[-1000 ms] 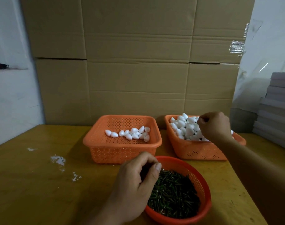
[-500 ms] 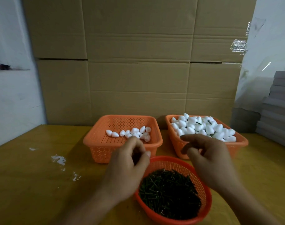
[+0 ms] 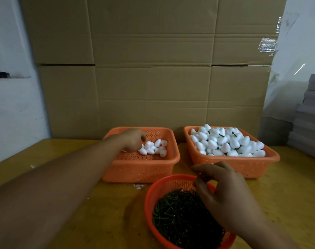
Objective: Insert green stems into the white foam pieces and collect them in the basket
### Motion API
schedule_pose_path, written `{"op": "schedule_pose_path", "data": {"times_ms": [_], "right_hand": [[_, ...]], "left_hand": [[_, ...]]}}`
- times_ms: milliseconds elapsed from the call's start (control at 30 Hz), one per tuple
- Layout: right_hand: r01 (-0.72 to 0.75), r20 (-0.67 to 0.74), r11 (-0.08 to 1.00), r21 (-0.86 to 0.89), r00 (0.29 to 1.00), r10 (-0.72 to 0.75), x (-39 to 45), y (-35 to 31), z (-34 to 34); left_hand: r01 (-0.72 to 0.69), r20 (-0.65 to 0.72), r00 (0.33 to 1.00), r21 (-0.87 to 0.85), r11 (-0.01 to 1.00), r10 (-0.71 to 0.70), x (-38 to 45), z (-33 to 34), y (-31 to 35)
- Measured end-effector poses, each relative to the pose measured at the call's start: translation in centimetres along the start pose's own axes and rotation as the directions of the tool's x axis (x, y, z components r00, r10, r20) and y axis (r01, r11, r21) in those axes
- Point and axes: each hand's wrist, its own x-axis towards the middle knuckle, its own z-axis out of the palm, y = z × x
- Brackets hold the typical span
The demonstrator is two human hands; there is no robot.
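Note:
My left hand (image 3: pixel 134 141) reaches into the left orange basket (image 3: pixel 140 174), and its curled fingers close on a white foam piece at the edge of a small pile of foam pieces (image 3: pixel 154 148). My right hand (image 3: pixel 225 196) hovers over the round red basket (image 3: pixel 150 196) full of green stems (image 3: pixel 180 214). Its thumb and forefinger are pinched together on a thin stem that barely shows. The right orange basket (image 3: pixel 242 167) is heaped with foam pieces (image 3: pixel 225 142), some showing green stems.
A wall of cardboard boxes (image 3: pixel 153 78) stands right behind the baskets. Grey stacked sheets (image 3: pixel 309 123) sit at the far right. White crumbs (image 3: pixel 139 186) lie on the yellow table (image 3: pixel 108 203) in front of the left basket.
My left hand went from the stem basket, past my right hand, into the left basket. My right hand came back from the right basket to above the stems.

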Motion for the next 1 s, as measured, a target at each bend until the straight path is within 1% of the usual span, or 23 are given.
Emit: {"op": "schedule_pose_path", "data": {"times_ms": [67, 167, 300, 400, 867, 933, 1000], "right_hand": [[0.009, 0.001, 1.0, 0.006, 1.0, -0.009, 0.1, 0.1, 0.0], [0.012, 0.022, 1.0, 0.013, 1.0, -0.012, 0.1, 0.0, -0.1], [0.025, 0.025, 1.0, 0.018, 0.999, -0.026, 0.1, -0.2, -0.2], [0.031, 0.018, 0.999, 0.015, 0.999, -0.031, 0.0, -0.3, -0.1], [0.044, 0.018, 0.999, 0.001, 0.999, -0.044, 0.0, -0.1, 0.2], [0.044, 0.034, 0.999, -0.003, 0.998, -0.044, 0.0, -0.1, 0.2], [0.052, 0.038, 0.999, -0.005, 0.998, -0.052, 0.0, -0.1, 0.2]], "left_hand": [[-0.014, 0.073, 0.997, 0.055, 0.998, 0.01, 0.9, 0.4, 0.1], [0.01, 0.167, 0.985, 0.129, 0.992, -0.032, 1.8, 1.2, 0.8], [0.021, 0.223, 0.973, 0.17, 0.985, -0.059, 2.5, 2.2, 1.4], [0.052, 0.217, 0.972, 0.161, 0.986, -0.087, 2.6, 2.4, 1.7], [-0.004, 0.186, 0.982, 0.219, 0.976, -0.038, 3.0, 2.8, 1.7], [0.006, 0.177, 0.983, 0.18, 0.984, -0.038, 3.0, 3.0, 1.6], [0.032, 0.186, 0.982, 0.07, 0.997, -0.044, 2.9, 3.1, 1.6]]}}
